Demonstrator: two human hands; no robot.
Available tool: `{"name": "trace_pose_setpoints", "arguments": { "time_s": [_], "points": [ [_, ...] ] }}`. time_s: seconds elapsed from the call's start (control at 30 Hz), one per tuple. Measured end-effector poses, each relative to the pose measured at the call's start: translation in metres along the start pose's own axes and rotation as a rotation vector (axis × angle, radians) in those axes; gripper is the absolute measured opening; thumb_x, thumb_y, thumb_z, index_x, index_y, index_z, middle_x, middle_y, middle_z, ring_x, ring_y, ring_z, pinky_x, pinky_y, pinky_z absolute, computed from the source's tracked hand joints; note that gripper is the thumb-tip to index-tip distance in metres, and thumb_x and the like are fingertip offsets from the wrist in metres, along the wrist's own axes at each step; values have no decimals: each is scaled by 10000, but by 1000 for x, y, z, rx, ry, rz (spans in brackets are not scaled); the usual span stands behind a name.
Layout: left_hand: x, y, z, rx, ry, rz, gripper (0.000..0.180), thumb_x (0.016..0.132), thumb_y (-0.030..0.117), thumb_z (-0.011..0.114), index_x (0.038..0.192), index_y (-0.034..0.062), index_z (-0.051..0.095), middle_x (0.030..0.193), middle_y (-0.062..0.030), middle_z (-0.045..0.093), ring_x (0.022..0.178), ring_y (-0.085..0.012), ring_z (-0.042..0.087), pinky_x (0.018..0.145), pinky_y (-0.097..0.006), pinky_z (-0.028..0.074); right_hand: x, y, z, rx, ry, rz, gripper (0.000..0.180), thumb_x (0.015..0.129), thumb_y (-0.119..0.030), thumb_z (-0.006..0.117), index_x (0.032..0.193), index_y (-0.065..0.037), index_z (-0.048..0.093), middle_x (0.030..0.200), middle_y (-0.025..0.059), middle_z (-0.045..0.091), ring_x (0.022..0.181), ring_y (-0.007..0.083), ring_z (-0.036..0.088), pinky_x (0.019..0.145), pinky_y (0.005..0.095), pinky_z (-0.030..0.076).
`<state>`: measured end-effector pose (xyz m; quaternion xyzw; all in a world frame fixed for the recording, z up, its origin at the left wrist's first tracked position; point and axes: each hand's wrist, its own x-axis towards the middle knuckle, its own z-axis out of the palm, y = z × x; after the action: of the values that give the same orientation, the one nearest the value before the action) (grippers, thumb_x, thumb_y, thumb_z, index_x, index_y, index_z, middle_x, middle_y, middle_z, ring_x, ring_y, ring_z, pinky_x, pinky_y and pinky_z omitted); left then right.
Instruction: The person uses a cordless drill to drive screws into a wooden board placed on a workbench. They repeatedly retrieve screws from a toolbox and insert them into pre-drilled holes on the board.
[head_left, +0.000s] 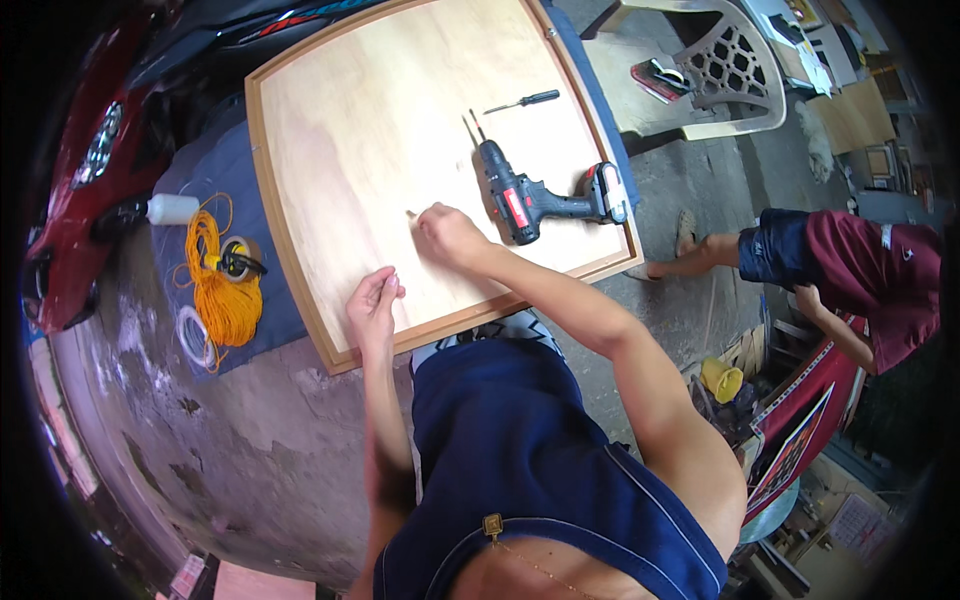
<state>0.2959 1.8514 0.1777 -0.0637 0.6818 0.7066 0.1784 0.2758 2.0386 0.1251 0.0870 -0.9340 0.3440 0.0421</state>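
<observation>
the right hand (447, 232) rests on the board (370, 130), fingers pinched shut on something small and thin whose tip shows at its left edge; it looks like a screw or nail (410, 213), but it is too small to be sure. the left hand (373, 303) hovers over the board's near rim, fingertips drawn together as if pinching something, though i cannot tell whether anything is in it.

the board is a pale plywood panel with a wooden frame round it, lying flat on a blue cloth (215, 185) on the ground. on the board, just right of the right hand, a black and red drill (530, 195) lies on its side, bit pointing away from the person. beyond the drill, a small screwdriver (522, 100) lies on the panel.

left of the board, on the cloth, sit a coil of orange cord (222, 285), a roll of tape (238, 258) and a white bottle (172, 209). right of the board, well apart, another person in dark red (850, 270) crouches, and a plastic chair (720, 70) stands beyond the board's far corner.

the small piece could slip from the pinch and roll across the smooth panel, as the grip is only at the fingertips. the drill lies close by the right forearm, so a careless sweep might knock it.
</observation>
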Motion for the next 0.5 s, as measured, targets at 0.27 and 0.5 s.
{"name": "trace_pose_setpoints", "arguments": {
  "time_s": [0.27,0.5],
  "points": [
    [-2,74,37,-160,-127,191,223,807,-12,608,1023,-47,560,824,-68,586,724,-123,562,681,-232,460,-23,-82,-92,1515,288,611,157,854,-60,547,957,47,598,755,58,604,605,104,542,562,226,433],
    [-10,110,58,-186,-361,285,239,788,-59,609,1019,-54,550,868,-85,593,820,-124,572,738,-239,492,-37,-109,-136,1679,297,493,146,831,-34,559,959,23,602,741,77,602,592,124,546,556,231,437]
  ]
}}
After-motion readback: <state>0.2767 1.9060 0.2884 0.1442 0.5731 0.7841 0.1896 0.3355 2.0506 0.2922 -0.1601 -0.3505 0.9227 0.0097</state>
